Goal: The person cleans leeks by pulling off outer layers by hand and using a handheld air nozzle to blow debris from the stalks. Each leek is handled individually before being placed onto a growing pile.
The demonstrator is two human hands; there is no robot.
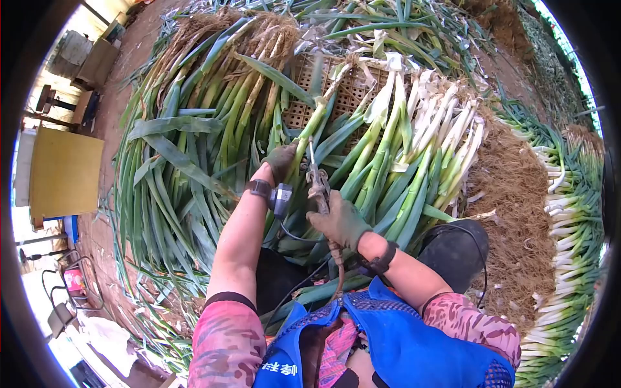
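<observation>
My left hand, in a dark green glove, is closed around the stalk of a green onion that runs up and away from me. My right hand, also gloved, grips a metal air-gun tool with a hose trailing toward my body; its nozzle points at the stalk beside my left hand. Both wrists wear black bands, and a small device is strapped to my left wrist.
A heap of unpeeled green onions lies to the left, a peeled white-stemmed pile to the right over a plastic crate. Neat rows of cleaned onions line the far right. Husk litter, a yellow box.
</observation>
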